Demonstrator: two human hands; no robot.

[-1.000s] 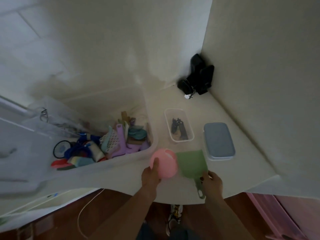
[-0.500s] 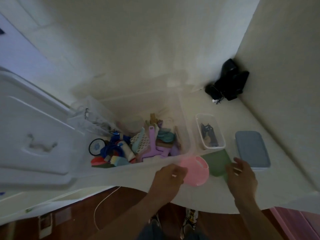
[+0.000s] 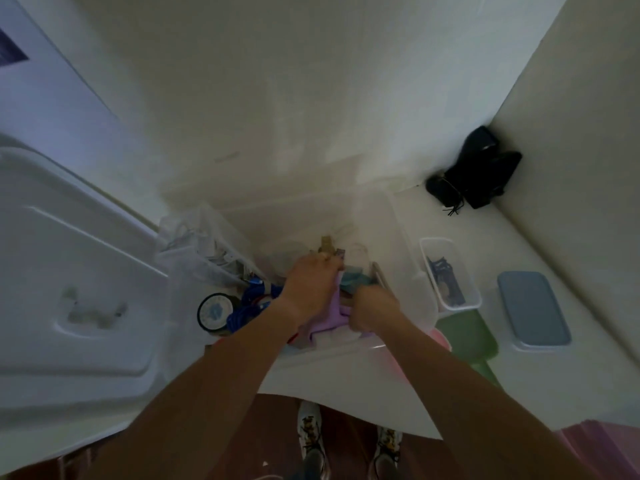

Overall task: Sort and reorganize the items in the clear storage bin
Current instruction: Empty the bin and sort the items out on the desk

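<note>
Both hands are seen reaching down into the clear storage bin (image 3: pixel 412 271), which is set on the white table (image 3: pixel 381 393). The left hand (image 3: pixel 308 289) is laid over the jumble, fingers curled at a lilac plastic piece (image 3: pixel 332 317); whether it is truly gripped cannot be told. The right hand (image 3: pixel 372 311) is closed round the same lilac piece. Left of the left hand a round black-rimmed item (image 3: pixel 214 311) and blue cord (image 3: pixel 249 306) are seen. Right of the right hand lie a green scoop (image 3: pixel 467 336), a small clear tub (image 3: pixel 450 271) and a blue-lidded box (image 3: pixel 531 310).
</note>
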